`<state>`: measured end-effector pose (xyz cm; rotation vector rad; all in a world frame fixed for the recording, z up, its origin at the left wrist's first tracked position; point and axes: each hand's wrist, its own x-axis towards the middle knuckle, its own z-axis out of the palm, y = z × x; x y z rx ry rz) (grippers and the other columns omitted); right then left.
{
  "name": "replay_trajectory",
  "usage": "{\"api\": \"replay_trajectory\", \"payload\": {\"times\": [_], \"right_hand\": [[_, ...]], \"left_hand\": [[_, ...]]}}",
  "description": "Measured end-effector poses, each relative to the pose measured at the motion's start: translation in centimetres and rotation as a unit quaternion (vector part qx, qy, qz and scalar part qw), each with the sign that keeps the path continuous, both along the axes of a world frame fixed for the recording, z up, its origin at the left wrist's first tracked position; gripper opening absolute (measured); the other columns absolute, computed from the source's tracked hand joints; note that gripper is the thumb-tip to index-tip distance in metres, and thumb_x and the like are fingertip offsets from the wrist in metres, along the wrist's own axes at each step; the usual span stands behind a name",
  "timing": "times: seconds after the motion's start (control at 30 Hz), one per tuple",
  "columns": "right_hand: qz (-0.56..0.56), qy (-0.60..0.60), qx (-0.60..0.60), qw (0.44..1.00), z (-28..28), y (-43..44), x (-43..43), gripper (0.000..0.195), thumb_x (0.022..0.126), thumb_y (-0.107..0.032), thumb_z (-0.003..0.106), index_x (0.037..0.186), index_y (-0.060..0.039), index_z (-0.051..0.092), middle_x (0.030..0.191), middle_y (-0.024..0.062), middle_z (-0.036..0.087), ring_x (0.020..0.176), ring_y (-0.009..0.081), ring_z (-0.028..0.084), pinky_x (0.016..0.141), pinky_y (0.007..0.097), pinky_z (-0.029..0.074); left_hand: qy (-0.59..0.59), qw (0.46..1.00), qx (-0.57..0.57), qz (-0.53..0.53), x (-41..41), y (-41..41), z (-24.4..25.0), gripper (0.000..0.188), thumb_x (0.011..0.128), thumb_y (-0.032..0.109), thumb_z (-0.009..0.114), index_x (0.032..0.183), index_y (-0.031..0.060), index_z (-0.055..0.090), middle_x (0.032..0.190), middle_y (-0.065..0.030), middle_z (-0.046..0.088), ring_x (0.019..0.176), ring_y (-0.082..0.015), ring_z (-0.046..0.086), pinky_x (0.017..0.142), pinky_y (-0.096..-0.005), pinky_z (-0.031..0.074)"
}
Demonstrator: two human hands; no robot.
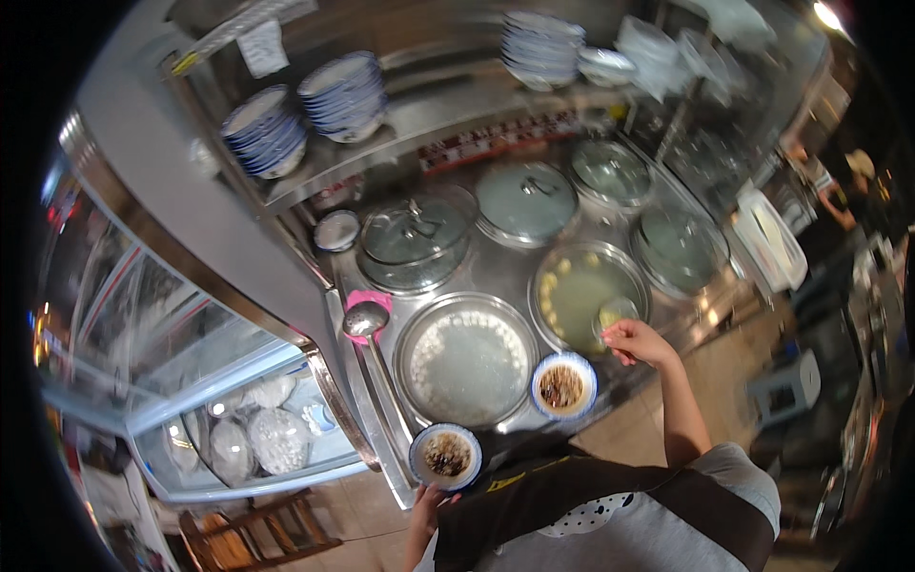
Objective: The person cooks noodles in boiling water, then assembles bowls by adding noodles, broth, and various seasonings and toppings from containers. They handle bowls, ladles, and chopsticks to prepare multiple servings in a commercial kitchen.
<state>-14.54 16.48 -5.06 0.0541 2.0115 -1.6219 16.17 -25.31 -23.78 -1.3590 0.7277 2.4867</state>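
Note:
My left hand (429,498) grips a blue-rimmed bowl (427,474) low in front of my body, with a dark and pale crumbly mixture inside. My right hand (635,342) is closed on a small ladle or strainer (616,314), whose head is over or in the round pot (541,330) of yellowish liquid with pale yellow balls along its side. Next to that pot, near the counter's front edge, stands a second blue-rimmed bowl (592,400) with a brown mixture. To its left a wide pot (400,390) holds cloudy liquid with many small white balls.
Lidded pots (527,200) stand behind. A long-handled perforated skimmer (366,319) rests on a pink holder (372,297) at the left. Bowl stacks (343,96) sit on the shelf above. A freezer (250,429) is at the left, a stool (783,390) at the right. A person (851,200) is farther off.

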Motion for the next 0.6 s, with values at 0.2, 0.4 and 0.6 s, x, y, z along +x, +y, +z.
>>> {"api": "replay_trajectory", "payload": {"times": [0.2,0.4,0.6], "right_hand": [[0.062,0.412,-0.064,0.907,10.1,-7.7,-21.9,0.037,0.076,-0.015,0.061,0.107,-0.0011,0.048,0.088,0.0030,0.055,0.060,0.0068,0.050,0.051,0.0204,0.042],[-0.104,0.746,0.214,0.622,21.0,-15.7,-34.8,0.053,0.074,-0.016,0.056,0.121,-0.0032,0.036,0.120,0.0165,0.041,0.089,0.0315,0.055,0.069,0.0400,0.047],[-0.010,0.500,0.525,0.689,26.5,-10.0,-46.3,0.025,0.076,-0.008,0.045,0.095,-0.0009,0.060,0.103,0.0203,0.056,0.099,0.0331,0.053,0.082,0.0418,0.044]], "left_hand": [[-0.073,0.977,0.067,0.188,0.1,9.1,9.2,0.037,0.081,0.032,0.053,0.104,0.0032,0.046,0.091,-0.0125,0.054,0.081,-0.0246,0.056,0.061,-0.0361,0.050],[-0.079,0.973,0.010,0.215,-3.6,14.5,8.4,0.036,0.081,0.031,0.051,0.103,0.0028,0.046,0.090,-0.0126,0.054,0.079,-0.0240,0.056,0.061,-0.0358,0.049],[-0.083,0.976,-0.036,0.199,-5.9,16.9,7.7,0.035,0.081,0.030,0.049,0.103,0.0024,0.046,0.089,-0.0127,0.055,0.077,-0.0235,0.056,0.060,-0.0355,0.048]]}}
